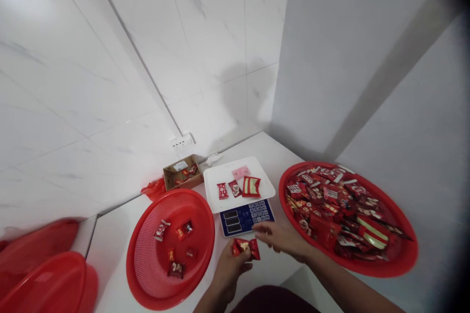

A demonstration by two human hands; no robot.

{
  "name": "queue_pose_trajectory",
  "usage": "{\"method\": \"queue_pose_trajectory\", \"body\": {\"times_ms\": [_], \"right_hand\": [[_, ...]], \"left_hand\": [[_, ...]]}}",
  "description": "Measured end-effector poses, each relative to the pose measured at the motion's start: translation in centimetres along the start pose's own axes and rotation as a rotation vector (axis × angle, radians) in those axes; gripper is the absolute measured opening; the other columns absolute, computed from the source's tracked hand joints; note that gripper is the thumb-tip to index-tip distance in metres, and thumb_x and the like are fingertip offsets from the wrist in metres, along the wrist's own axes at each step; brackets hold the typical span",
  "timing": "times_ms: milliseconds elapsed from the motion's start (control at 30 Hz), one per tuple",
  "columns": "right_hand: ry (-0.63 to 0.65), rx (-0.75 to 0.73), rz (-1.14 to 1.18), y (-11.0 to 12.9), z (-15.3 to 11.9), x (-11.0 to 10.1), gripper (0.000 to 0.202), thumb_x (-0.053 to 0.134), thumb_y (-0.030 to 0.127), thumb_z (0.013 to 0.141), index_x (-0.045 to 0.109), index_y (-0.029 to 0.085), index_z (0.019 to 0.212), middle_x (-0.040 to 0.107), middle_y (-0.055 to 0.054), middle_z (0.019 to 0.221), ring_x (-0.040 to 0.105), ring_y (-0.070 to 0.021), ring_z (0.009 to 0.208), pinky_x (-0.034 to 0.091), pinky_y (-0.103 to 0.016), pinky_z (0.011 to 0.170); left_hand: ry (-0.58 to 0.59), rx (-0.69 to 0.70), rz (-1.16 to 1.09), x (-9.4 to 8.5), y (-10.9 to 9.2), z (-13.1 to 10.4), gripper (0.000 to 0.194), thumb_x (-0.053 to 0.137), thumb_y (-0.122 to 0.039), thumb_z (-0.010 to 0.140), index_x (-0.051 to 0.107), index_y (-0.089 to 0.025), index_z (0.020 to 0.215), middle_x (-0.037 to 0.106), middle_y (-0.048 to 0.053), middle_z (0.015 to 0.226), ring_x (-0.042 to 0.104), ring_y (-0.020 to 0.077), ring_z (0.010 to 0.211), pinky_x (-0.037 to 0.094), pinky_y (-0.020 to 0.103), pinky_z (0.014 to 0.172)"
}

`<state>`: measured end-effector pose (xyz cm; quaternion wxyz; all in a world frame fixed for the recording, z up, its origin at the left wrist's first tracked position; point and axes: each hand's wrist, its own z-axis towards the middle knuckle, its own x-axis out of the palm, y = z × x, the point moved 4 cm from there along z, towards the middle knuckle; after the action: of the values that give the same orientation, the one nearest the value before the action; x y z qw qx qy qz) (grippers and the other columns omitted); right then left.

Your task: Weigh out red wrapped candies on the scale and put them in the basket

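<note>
Between thumb and fingers, my left hand point(230, 269) holds a red wrapped candy point(251, 249) in front of the scale. My right hand point(277, 237) hovers just right of that candy, its fingers apart and nothing visible in them. Behind both hands stands a digital scale point(240, 227) with a blue keypad panel. Its white tray point(215, 176) bears several wrapped pieces, among them a larger red and cream packet point(251, 187) and a pink packet point(241, 172). To the right, a red basket point(407, 254) is heaped with red-wrapped sweets point(332, 195).
A red mesh basket point(143, 254) with several candies stands at left. Behind it sits a cardboard box point(172, 181) beside red plastic point(154, 189). Another red basket point(55, 283) is at lower left. A wall socket point(181, 143) and tiled wall bound the white table point(110, 239).
</note>
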<state>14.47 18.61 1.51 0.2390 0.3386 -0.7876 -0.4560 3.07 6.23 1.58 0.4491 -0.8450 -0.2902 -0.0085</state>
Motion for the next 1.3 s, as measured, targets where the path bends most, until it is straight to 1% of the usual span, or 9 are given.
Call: {"method": "queue_pose_trajectory", "body": {"times_ms": [67,133,233,400,567,767,1067,1167,1300], "right_hand": [[0.11,-0.048,-0.193,-0.4,-1.4,1.6,0.013,0.06,0.029,0.068,0.064,0.017,0.072,0.06,0.002,0.062,0.047,-0.0095,0.054,0.033,-0.021,0.048],[0.114,-0.088,-0.251,-0.8,-2.3,2.2,0.013,0.055,0.024,0.069,0.059,0.016,0.061,0.057,0.003,0.058,0.045,-0.009,0.054,0.033,-0.022,0.052],[0.074,-0.079,-0.231,-1.5,-2.9,2.0,0.015,0.053,0.026,0.07,0.055,0.015,0.06,0.052,0.004,0.054,0.04,-0.0078,0.051,0.029,-0.021,0.049],[0.15,0.05,-0.079,-2.7,-4.0,1.4,0.02,0.056,0.037,0.07,0.054,0.017,0.068,0.043,0.008,0.05,0.028,-0.0052,0.043,0.018,-0.02,0.042],[0.075,-0.005,-0.209,-2.9,-4.1,1.5,0.016,0.055,0.03,0.068,0.057,0.015,0.063,0.049,0.004,0.051,0.035,-0.0069,0.047,0.024,-0.021,0.046],[0.06,-0.088,-0.265,-3.5,-3.6,1.1,0.014,0.055,0.027,0.068,0.058,0.015,0.061,0.057,0.001,0.057,0.044,-0.0096,0.054,0.031,-0.021,0.051],[-0.022,0.04,-0.125,-4.0,-3.6,0.3,0.03,0.054,0.046,0.07,0.053,0.016,0.067,0.037,0.008,0.047,0.028,-0.0052,0.041,0.019,-0.021,0.041],[-0.082,0.065,-0.089,-4.1,-3.5,-0.6,0.035,0.054,0.052,0.07,0.049,0.018,0.065,0.036,0.008,0.047,0.029,-0.0054,0.042,0.019,-0.02,0.041],[-0.101,0.047,-0.064,-4.4,-3.5,-1.3,0.038,0.054,0.055,0.069,0.048,0.018,0.064,0.037,0.008,0.048,0.031,-0.0057,0.043,0.021,-0.02,0.041]], "left_hand": [[0.032,0.027,0.099,0.8,0.1,-0.2,0.029,0.07,-0.032,0.063,0.055,-0.018,0.084,0.065,0.003,0.078,0.057,0.0151,0.072,0.041,0.026,0.064],[0.042,0.043,0.165,1.3,0.3,-0.3,0.028,0.069,-0.034,0.064,0.053,-0.018,0.081,0.064,0.003,0.073,0.055,0.0147,0.068,0.039,0.025,0.059],[0.016,0.05,0.176,1.5,0.6,-0.5,0.028,0.067,-0.037,0.066,0.053,-0.017,0.079,0.063,0.003,0.073,0.055,0.0151,0.069,0.037,0.024,0.058],[0.032,-0.069,0.022,1.1,0.9,-1.0,0.03,0.07,-0.038,0.063,0.055,-0.017,0.077,0.06,0.0,0.071,0.053,0.0119,0.066,0.035,0.023,0.058],[0.007,-0.012,0.151,0.8,0.8,-1.0,0.029,0.072,-0.035,0.059,0.051,-0.017,0.068,0.059,-0.001,0.063,0.052,0.0113,0.06,0.036,0.024,0.057],[0.054,-0.01,0.207,1.1,0.8,-0.8,0.035,0.072,-0.038,0.057,0.055,-0.015,0.077,0.062,0.001,0.069,0.054,0.013,0.065,0.037,0.025,0.06],[-0.029,-0.057,0.067,0.5,1.2,0.1,0.038,0.074,-0.034,0.058,0.052,-0.019,0.085,0.055,-0.004,0.067,0.049,0.0078,0.058,0.037,0.022,0.057],[-0.115,-0.032,-0.106,-0.4,0.4,1.4,0.03,0.071,-0.023,0.062,0.051,-0.019,0.084,0.054,-0.004,0.068,0.054,0.0085,0.063,0.044,0.024,0.066],[-0.131,0.042,-0.211,-0.8,-3.1,4.2,0.023,0.06,-0.009,0.07,0.048,-0.019,0.087,0.059,0.001,0.079,0.061,0.0095,0.075,0.047,0.025,0.081]]}}
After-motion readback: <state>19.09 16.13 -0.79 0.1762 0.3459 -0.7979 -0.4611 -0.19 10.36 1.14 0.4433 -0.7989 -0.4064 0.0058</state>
